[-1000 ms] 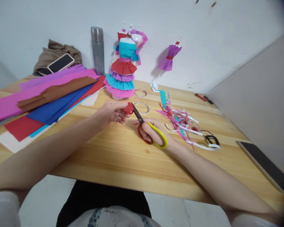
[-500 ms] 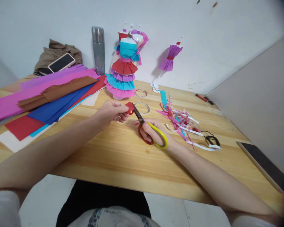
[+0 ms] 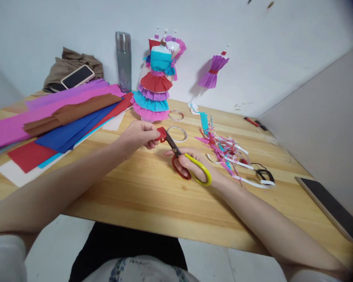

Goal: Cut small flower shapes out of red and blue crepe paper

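Above the middle of the table, my left hand [image 3: 141, 135] pinches a small piece of red paper [image 3: 161, 133] between thumb and fingertips. My right hand [image 3: 191, 161] is closed round a pair of scissors [image 3: 174, 147] with one red and one yellow handle loop. Their dark blades point up and left, and the tips meet the right edge of the red paper. A narrow strip or loop shows at the paper's lower edge by the blades. Just behind the hands lies a roll of tape [image 3: 177, 134].
A doll form in a tiered paper dress [image 3: 153, 86] stands by the wall, beside a grey bottle [image 3: 124, 62]. Coloured paper sheets [image 3: 61, 117] cover the left. Paper scraps [image 3: 223, 150] lie right, near a tablet [image 3: 329, 207]. Another purple-dressed form [image 3: 213, 72] stands behind.
The lower edge of the red paper by the blades looks slightly different, with a thin curled strip there. Both hands stay almost in place; the whole view has shifted slightly.
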`<move>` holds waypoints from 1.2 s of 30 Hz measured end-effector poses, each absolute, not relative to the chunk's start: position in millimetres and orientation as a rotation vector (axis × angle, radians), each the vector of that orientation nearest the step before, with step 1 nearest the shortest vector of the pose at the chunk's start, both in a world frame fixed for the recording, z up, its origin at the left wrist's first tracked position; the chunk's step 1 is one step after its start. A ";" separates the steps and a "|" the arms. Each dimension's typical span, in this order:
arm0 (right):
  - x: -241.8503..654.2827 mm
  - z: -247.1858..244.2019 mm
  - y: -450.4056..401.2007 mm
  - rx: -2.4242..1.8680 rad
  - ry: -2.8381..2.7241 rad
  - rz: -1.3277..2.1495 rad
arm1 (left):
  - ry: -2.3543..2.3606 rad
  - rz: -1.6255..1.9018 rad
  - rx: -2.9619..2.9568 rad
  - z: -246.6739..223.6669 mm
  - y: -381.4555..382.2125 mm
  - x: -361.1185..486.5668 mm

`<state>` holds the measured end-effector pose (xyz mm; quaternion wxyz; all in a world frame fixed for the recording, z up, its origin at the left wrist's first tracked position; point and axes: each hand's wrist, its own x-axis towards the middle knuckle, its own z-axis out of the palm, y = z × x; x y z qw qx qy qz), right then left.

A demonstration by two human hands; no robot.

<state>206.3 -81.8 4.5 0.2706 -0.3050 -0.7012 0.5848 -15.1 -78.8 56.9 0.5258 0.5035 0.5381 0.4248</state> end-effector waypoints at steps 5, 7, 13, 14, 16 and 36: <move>208.0 4.3 -81.3 -0.849 -1.889 1.593 | 1.290 0.988 1.185 56.1 -78.2 -15.5; 208.4 3.4 -81.1 -0.854 -1.889 1.590 | 1.275 0.998 1.158 55.0 -77.9 -15.2; 208.7 3.9 -81.5 -0.884 -1.906 1.577 | 1.251 0.998 1.066 53.9 -80.0 -12.4; 208.6 4.3 -81.7 -0.887 -1.912 1.575 | 1.245 0.996 1.058 53.5 -80.4 -12.0; 208.3 5.2 -82.0 -0.884 -1.920 1.566 | 1.226 1.000 1.054 52.4 -81.0 -11.4; 209.7 7.3 -81.4 -0.857 -1.978 1.524 | 1.224 1.012 1.118 54.0 -82.1 -12.4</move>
